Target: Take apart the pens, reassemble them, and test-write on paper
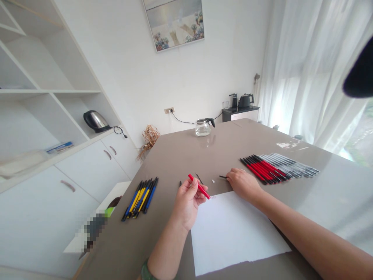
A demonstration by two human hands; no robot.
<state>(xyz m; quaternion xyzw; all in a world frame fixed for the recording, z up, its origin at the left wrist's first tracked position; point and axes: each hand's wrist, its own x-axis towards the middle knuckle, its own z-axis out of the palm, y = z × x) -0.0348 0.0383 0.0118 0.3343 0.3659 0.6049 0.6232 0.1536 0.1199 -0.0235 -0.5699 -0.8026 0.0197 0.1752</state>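
My left hand (188, 200) is closed round a red pen barrel (199, 186), held tilted just above the top left corner of a white sheet of paper (233, 233). My right hand (243, 183) rests on the table at the sheet's top edge, fingers pinched on a small dark pen part (223, 177). Between the hands lie tiny loose pen parts: a thin refill (199, 178), a white speck (213, 181) and a dark bit (180, 183).
A row of red, black and clear pens (276, 167) lies right of my right hand. A bundle of blue and yellow pens (141, 196) lies to the left. A glass jug (203, 127) stands at the grey table's far edge. Shelves and cabinets line the left wall.
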